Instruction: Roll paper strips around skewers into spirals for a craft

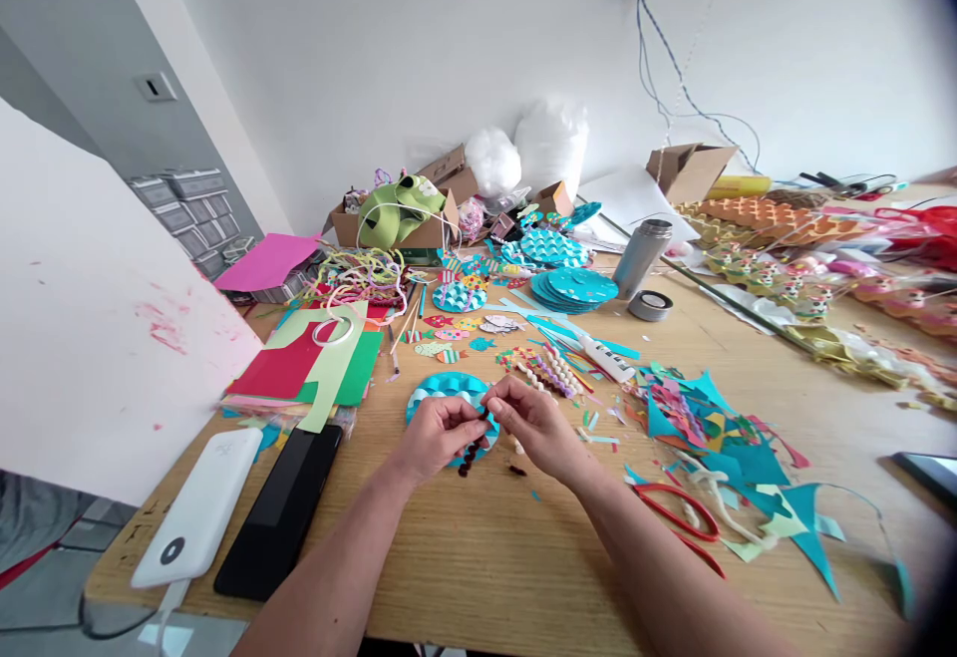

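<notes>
My left hand (447, 428) pinches a dark brown, bumpy, fuzzy pipe cleaner (469, 459), whose lower end hangs below the fingers. Finger and thumb of my right hand (532, 426) close on its upper end, close beside the left fingertips. Behind and under both hands lies a round blue paper disc (430, 390) with wavy paper strips; the hands cover part of it. A short dark brown piece (517, 471) rests on the table below my right hand. Just beyond are twisted cream and purple pipe cleaners (557, 373) and several paper fish (451, 335).
Red-handled scissors (677, 512) and blue paper scraps (755, 458) lie at right. A glue bottle (607, 358), tape roll (650, 305), metal flask (643, 256) and stacked blue discs (572, 288) stand farther back. A black phone (280, 512) and white power bank (198, 507) are at left.
</notes>
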The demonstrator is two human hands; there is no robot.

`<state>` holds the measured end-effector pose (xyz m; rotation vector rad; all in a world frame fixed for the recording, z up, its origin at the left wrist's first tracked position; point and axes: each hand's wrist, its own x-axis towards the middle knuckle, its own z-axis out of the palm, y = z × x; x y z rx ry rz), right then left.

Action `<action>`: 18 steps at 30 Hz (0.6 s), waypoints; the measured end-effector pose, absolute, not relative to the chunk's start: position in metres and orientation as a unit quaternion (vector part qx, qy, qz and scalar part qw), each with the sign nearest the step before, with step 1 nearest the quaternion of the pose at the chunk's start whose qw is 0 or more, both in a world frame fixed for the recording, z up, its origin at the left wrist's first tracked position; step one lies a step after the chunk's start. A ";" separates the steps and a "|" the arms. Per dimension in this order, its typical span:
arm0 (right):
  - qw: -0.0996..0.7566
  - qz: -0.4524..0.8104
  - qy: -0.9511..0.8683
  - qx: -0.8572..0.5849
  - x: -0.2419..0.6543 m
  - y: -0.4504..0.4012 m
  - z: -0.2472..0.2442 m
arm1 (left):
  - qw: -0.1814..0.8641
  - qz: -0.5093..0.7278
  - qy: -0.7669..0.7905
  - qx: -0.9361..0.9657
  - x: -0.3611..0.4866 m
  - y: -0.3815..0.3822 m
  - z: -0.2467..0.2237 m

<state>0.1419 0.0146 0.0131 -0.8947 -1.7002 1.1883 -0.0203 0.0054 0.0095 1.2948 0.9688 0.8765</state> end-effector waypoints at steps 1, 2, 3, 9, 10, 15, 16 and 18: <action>0.425 0.477 -0.680 -0.360 0.142 0.015 0.013 | 0.601 0.379 0.420 0.565 -0.020 0.006 0.008; 0.423 0.477 -0.681 -0.361 0.142 0.015 0.013 | 0.596 0.377 0.420 0.571 -0.020 0.006 0.007; 0.421 0.476 -0.682 -0.361 0.142 0.015 0.012 | 0.592 0.375 0.421 0.576 -0.020 0.006 0.006; 0.432 0.483 -0.665 -0.370 0.141 0.016 0.012 | 0.589 0.395 0.429 0.560 -0.020 0.007 0.005; 0.437 0.487 -0.656 -0.377 0.141 0.016 0.012 | 0.586 0.414 0.434 0.545 -0.021 0.008 0.005; 0.373 0.490 -0.663 -0.425 0.140 0.016 0.010 | 0.574 0.502 0.434 0.481 -0.025 0.012 0.005; 0.346 0.491 -0.672 -0.432 0.140 0.016 0.009 | 0.579 0.506 0.431 0.472 -0.026 0.013 0.005; 0.306 0.502 -0.682 -0.435 0.138 0.016 0.006 | 0.593 0.503 0.426 0.462 -0.026 0.013 0.006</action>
